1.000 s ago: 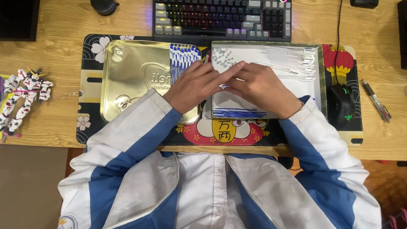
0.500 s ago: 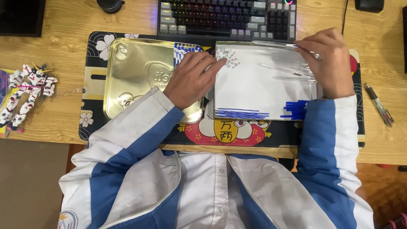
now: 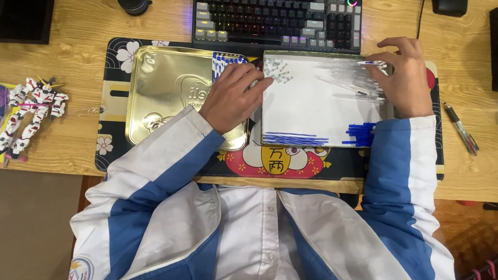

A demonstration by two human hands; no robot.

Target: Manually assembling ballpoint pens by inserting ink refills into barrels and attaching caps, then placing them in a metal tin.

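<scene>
Head view, left hand [image 3: 231, 97]: palm down, fingers spread loose, resting across gold embossed tin lid [image 3: 170, 92] and edge of white-lined rectangular tin tray [image 3: 312, 112].
Right hand [image 3: 400, 76]: fingertips pinching clear-barrelled blue pen [image 3: 372, 63] at tray's far right corner.

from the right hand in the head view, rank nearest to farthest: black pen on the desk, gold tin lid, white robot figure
From the right hand:
1. Black pen, just to its right on the desk.
2. Gold tin lid, left, under the left hand.
3. White robot figure, far left edge of the desk.
</scene>
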